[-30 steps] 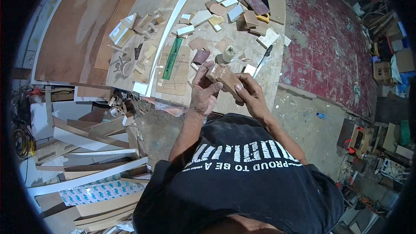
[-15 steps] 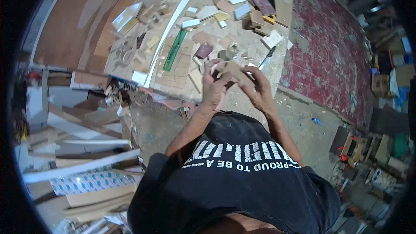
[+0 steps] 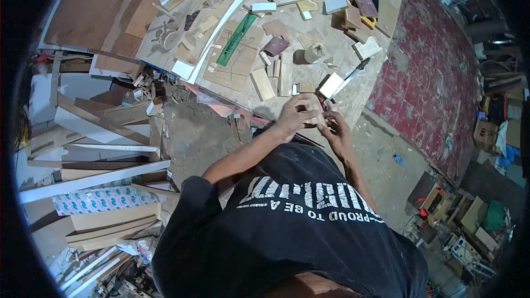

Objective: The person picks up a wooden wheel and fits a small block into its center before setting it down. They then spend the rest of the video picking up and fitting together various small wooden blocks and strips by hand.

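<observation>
Close in front of the dark shirt, at the near edge of the workbench (image 3: 234, 91), both hands meet around a pale wooden piece (image 3: 316, 111). My left hand (image 3: 295, 120) wraps its fingers over the piece from the left. On the right, my right hand (image 3: 335, 131) has bent fingers closed at its lower right end; the fingers partly hide the piece. Just beyond the hands lie a brown block (image 3: 305, 88) with a white end and a white-faced block (image 3: 331, 84). A knife-like tool (image 3: 351, 77) with a dark handle lies to their right.
A green ruler-like strip (image 3: 236, 38), a roll-shaped container (image 3: 315, 53) and a dark red sheet (image 3: 275, 46) lie among several wood offcuts. Boards (image 3: 99, 149) are heaped at left on the floor. A worn red surface (image 3: 419, 72) adjoins the bench at right.
Both hands have come down closer to the body. The brown block held between them before seems to lie on the bench now, and a pale piece is in the hands. The view has shifted.
</observation>
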The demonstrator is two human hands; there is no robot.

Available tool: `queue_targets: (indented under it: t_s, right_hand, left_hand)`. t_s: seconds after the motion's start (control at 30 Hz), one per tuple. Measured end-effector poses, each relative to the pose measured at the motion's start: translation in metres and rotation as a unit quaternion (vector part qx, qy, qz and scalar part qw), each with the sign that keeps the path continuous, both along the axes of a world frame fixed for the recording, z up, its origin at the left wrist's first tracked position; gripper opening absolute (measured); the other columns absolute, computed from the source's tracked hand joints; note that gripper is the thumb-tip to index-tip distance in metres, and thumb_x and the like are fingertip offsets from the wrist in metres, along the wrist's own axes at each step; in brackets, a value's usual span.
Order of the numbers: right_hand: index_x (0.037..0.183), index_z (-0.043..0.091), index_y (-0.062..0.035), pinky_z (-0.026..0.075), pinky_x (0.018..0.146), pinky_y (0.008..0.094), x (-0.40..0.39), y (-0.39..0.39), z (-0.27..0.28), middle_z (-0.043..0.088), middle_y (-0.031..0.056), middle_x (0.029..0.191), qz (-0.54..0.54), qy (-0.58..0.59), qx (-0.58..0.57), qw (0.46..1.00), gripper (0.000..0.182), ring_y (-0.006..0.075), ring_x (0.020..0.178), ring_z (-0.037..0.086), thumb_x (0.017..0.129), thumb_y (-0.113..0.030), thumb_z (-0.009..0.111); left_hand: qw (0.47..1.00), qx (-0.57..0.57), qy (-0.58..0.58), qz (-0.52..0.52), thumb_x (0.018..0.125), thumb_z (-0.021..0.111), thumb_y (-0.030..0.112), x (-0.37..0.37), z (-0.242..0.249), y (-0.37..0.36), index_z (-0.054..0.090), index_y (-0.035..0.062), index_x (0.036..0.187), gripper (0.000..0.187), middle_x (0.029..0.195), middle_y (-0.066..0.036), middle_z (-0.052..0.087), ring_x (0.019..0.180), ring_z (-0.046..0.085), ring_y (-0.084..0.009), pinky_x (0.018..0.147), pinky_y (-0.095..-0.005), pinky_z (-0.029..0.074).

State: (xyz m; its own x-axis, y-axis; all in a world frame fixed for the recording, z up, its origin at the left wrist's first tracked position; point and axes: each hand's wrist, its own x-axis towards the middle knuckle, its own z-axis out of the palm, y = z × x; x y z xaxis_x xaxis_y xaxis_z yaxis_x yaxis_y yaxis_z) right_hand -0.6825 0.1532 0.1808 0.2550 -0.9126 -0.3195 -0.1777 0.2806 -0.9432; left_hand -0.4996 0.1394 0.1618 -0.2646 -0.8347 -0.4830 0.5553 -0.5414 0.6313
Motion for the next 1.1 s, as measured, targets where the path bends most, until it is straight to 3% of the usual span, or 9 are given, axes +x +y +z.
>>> queue_targets:
  t_s: [0.2,0.27,0.47,0.6,0.67,0.7,0.73,0.83,1.1]
  right_hand:
    - [0.113,0.061,-0.0010,0.051,0.073,0.0322,0.009,-0.013,-0.062,0.061,0.0120,0.114,0.081,0.006,0.099,0.992,0.030,0.0208,0.090,0.065,0.091,-0.020,0.063]
    - [0.119,0.057,-0.0014,0.052,0.073,0.0383,0.004,-0.023,-0.105,0.060,0.0175,0.116,0.134,0.287,-0.078,0.945,0.034,0.0317,0.090,0.065,0.088,-0.014,0.059]
    - [0.128,0.048,-0.0030,0.052,0.077,0.0471,0.047,-0.079,-0.120,0.056,0.0208,0.117,0.109,0.377,-0.219,0.893,0.046,0.0430,0.091,0.062,0.083,-0.009,0.057]
    - [0.122,0.052,-0.0006,0.053,0.072,0.0421,0.056,-0.110,-0.117,0.061,0.0164,0.107,0.176,0.384,-0.214,0.881,0.036,0.0357,0.085,0.065,0.089,-0.011,0.054]
    - [0.115,0.056,0.0000,0.050,0.062,0.0338,0.058,-0.117,-0.088,0.062,0.0090,0.091,0.049,0.018,0.029,0.998,0.026,0.0225,0.076,0.063,0.094,-0.015,0.051]
    - [0.112,0.059,-0.0011,0.042,0.057,0.0267,0.054,-0.116,-0.087,0.059,0.0038,0.081,-0.012,-0.152,0.140,0.978,0.029,0.0123,0.067,0.055,0.099,-0.023,0.047]
    - [0.114,0.059,-0.0032,0.038,0.054,0.0259,0.055,-0.110,-0.060,0.060,0.0045,0.084,-0.016,-0.294,0.168,0.941,0.033,0.0125,0.061,0.050,0.099,-0.028,0.044]
    - [0.122,0.054,-0.0020,0.039,0.054,0.0250,0.057,-0.097,-0.010,0.063,0.0083,0.095,0.018,-0.406,0.132,0.904,0.040,0.0127,0.060,0.050,0.100,-0.033,0.042]
    - [0.132,0.047,-0.0017,0.041,0.051,0.0230,0.041,-0.085,0.033,0.066,0.0123,0.100,0.006,-0.452,0.094,0.887,0.048,0.0110,0.059,0.052,0.100,-0.037,0.046]
  left_hand:
    - [0.984,0.093,-0.073,0.135,0.084,0.070,0.007,0.073,-0.034,0.035,0.048,0.0097,0.123,0.045,0.111,-0.010,0.055,0.095,0.061,-0.0230,0.076,-0.0406,0.058]
    - [0.969,0.095,-0.094,0.210,0.086,0.068,0.006,0.103,-0.047,0.052,0.046,0.0117,0.125,0.046,0.112,-0.008,0.055,0.096,0.060,-0.0228,0.079,-0.0425,0.056]
    - [0.943,0.082,-0.107,0.305,0.085,0.069,0.006,0.164,-0.030,0.078,0.047,0.0156,0.125,0.046,0.114,-0.005,0.056,0.100,0.059,-0.0199,0.078,-0.0411,0.054]
    - [0.950,0.038,-0.148,0.272,0.083,0.072,0.006,0.177,-0.014,0.067,0.047,0.0141,0.125,0.049,0.113,-0.004,0.056,0.100,0.059,-0.0194,0.076,-0.0393,0.054]
    - [0.951,0.022,-0.154,0.267,0.083,0.072,0.005,0.174,0.001,0.057,0.047,0.0132,0.125,0.050,0.114,-0.005,0.056,0.099,0.060,-0.0190,0.076,-0.0386,0.054]
    - [0.953,0.011,-0.158,0.257,0.082,0.073,0.004,0.168,0.008,0.051,0.047,0.0124,0.125,0.051,0.114,-0.007,0.056,0.098,0.060,-0.0187,0.075,-0.0379,0.055]
    - [0.955,0.008,-0.154,0.254,0.082,0.073,0.004,0.162,0.016,0.046,0.047,0.0124,0.125,0.051,0.114,-0.007,0.056,0.098,0.060,-0.0187,0.075,-0.0379,0.055]
    - [0.961,-0.022,-0.118,0.248,0.080,0.073,0.000,0.140,0.033,0.028,0.047,0.0104,0.125,0.053,0.109,-0.007,0.058,0.096,0.060,-0.0188,0.075,-0.0375,0.055]
    - [0.977,-0.142,-0.078,0.136,0.078,0.070,-0.009,0.093,0.062,-0.013,0.047,0.0058,0.125,0.055,0.107,-0.006,0.060,0.098,0.059,-0.0131,0.084,-0.0287,0.051]
